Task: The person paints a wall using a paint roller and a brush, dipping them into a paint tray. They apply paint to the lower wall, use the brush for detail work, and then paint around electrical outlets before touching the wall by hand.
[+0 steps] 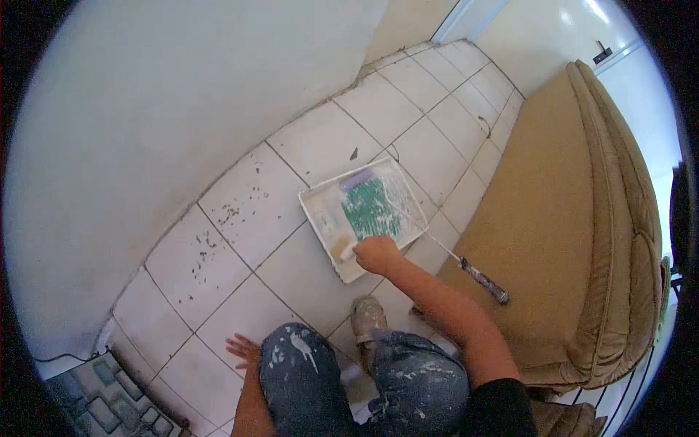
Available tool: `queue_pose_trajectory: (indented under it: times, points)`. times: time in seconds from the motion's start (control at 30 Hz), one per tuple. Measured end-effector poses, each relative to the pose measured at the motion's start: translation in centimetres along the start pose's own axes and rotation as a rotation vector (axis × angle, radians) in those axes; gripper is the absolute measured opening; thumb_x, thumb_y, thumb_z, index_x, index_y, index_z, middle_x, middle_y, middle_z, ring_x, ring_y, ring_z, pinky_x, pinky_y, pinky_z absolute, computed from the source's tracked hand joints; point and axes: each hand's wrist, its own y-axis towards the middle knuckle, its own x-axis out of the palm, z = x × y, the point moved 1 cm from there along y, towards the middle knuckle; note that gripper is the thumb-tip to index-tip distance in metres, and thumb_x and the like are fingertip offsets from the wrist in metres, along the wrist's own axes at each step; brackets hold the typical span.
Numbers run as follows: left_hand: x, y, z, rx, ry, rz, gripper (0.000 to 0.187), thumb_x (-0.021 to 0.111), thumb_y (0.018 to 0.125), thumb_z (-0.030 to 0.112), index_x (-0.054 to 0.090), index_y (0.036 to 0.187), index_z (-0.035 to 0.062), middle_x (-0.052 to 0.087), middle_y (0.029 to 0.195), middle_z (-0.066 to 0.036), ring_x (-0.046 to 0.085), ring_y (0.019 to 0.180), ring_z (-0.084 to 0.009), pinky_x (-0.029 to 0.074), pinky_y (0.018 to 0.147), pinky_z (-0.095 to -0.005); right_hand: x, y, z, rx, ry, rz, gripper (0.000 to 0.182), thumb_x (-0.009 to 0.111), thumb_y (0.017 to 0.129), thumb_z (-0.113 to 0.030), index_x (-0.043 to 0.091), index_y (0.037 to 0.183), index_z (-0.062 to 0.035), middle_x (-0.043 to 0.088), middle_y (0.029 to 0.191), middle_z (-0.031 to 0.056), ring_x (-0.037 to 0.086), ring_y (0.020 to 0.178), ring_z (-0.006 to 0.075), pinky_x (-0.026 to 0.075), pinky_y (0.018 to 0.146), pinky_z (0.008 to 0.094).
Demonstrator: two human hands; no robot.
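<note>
Presently, right hand [376, 254] fisted on a small brush [341, 250] at the near edge of the paint tray [317, 206] on the tiled floor [240, 211], left hand [244, 349] spread flat on a tile; risk: paint dripping over the rim, or tipping the long-handled roller [429, 233] propped in the tray.
</note>
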Motion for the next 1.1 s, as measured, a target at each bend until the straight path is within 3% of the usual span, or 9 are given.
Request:
queue_pose_trajectory:
  times: [0.17, 0.23, 0.33, 0.5, 0.57, 0.7, 0.83, 0.87, 1.1]
  points:
    - [-0.6, 0.6, -0.4, -0.025, 0.117, -0.002, 0.083, 0.050, 0.095, 0.034, -0.003, 0.151, 0.0022, -0.009, 0.156, -0.028, -0.003, 0.142, -0.0502, 0.022, 0.090, -0.0826, -6.4, 2.5, 4.1, 0.011, 0.204, -0.008, 0.029, 0.056, 0.085, -0.028, 0.069, 0.079, -0.0020, 0.067, 0.078, 0.0185, 0.066, 0.072, 0.0355, 0.052, 0.065, 0.0479]
    - [-3.6, 3.6, -2.5, 0.069, -0.437, -0.710, 0.092, 0.055, 0.092, 0.039, -0.004, 0.150, -0.0020, -0.012, 0.153, -0.033, -0.011, 0.139, -0.0538, 0.019, 0.092, -0.0825, -8.2, 4.6, 7.4, -0.007, 0.449, -0.054, 0.030, 0.059, 0.085, -0.030, 0.070, 0.087, -0.0013, 0.067, 0.080, 0.0207, 0.067, 0.075, 0.0350, 0.052, 0.069, 0.0474]
    - [-7.3, 4.3, -4.8, 0.363, -0.435, -1.083, 0.107, 0.062, 0.085, 0.048, -0.005, 0.147, -0.0070, -0.013, 0.148, -0.039, -0.021, 0.133, -0.0580, 0.019, 0.095, -0.0794, -11.7, 1.6, 8.6, 0.037, 0.835, -0.090, 0.031, 0.059, 0.089, -0.031, 0.071, 0.093, -0.0025, 0.064, 0.070, 0.0162, 0.061, 0.064, 0.0272, 0.048, 0.060, 0.0428]
    - [-3.8, 10.2, -2.0, 1.232, -0.908, -1.075, 0.068, 0.057, 0.091, 0.034, 0.032, 0.144, -0.0014, 0.039, 0.145, -0.026, 0.032, 0.137, -0.0378, 0.033, 0.108, -0.0496, -17.8, -6.3, 9.3, 0.093, 2.035, -0.060, 0.031, 0.049, 0.099, -0.023, 0.061, 0.121, -0.0056, 0.029, 0.056, -0.0083, 0.027, 0.046, 0.0059, 0.022, 0.042, 0.0240]
    - [-16.2, 15.3, -5.9, 0.842, -1.796, -1.512, 0.044, 0.052, 0.094, 0.022, 0.048, 0.133, 0.0028, 0.059, 0.127, -0.014, 0.055, 0.116, -0.0247, 0.039, 0.104, -0.0360, -21.1, -8.3, 9.7, -0.010, 2.392, 0.076, 0.034, 0.050, 0.099, -0.024, 0.057, 0.125, -0.0037, 0.028, 0.055, -0.0083, 0.026, 0.046, 0.0058, 0.022, 0.042, 0.0246]
    - [-39.6, 22.6, -17.6, 0.557, -1.612, -1.284, 0.047, 0.056, 0.094, 0.023, 0.044, 0.137, 0.0070, 0.060, 0.114, -0.017, 0.055, 0.108, -0.0258, 0.045, 0.096, -0.0386, -25.4, -9.9, 10.2, -0.068, 2.889, 0.257, 0.040, 0.053, 0.098, -0.024, 0.053, 0.132, -0.0032, 0.027, 0.054, -0.0083, 0.024, 0.045, 0.0056, 0.020, 0.041, 0.0254]
    - [-43.3, 20.5, -28.2, 1.305, -0.571, -0.431, 0.084, 0.070, 0.083, 0.047, 0.034, 0.143, 0.0012, 0.051, 0.122, -0.030, 0.053, 0.114, -0.0384, 0.043, 0.099, -0.0419, -29.7, -9.3, 12.5, 0.233, 2.643, 0.378, 0.039, 0.056, 0.096, -0.024, 0.056, 0.130, -0.0051, 0.031, 0.054, -0.0072, 0.027, 0.043, 0.0056, 0.021, 0.041, 0.0253]
    - [-43.2, 19.8, -28.3, 0.783, -0.667, -1.002, 0.119, 0.078, 0.063, 0.064, 0.026, 0.144, -0.0062, 0.039, 0.130, -0.037, 0.048, 0.117, -0.0501, 0.045, 0.098, -0.0462, -31.7, -8.2, 13.6, 0.285, 2.523, 0.420, 0.037, 0.056, 0.096, -0.024, 0.059, 0.128, -0.0063, 0.033, 0.054, -0.0068, 0.028, 0.043, 0.0058, 0.022, 0.041, 0.0258]
    - [-63.4, 30.7, -23.2, 0.642, -0.545, -1.060, 0.122, 0.077, 0.058, 0.065, 0.025, 0.142, -0.0069, 0.042, 0.131, -0.033, 0.055, 0.111, -0.0473, 0.048, 0.092, -0.0508, -50.3, 6.0, 22.1, 0.188, 1.836, 1.078, 0.032, 0.057, 0.095, -0.022, 0.063, 0.121, -0.0026, 0.052, 0.061, -0.0011, 0.042, 0.056, 0.0079, 0.038, 0.051, 0.0276]
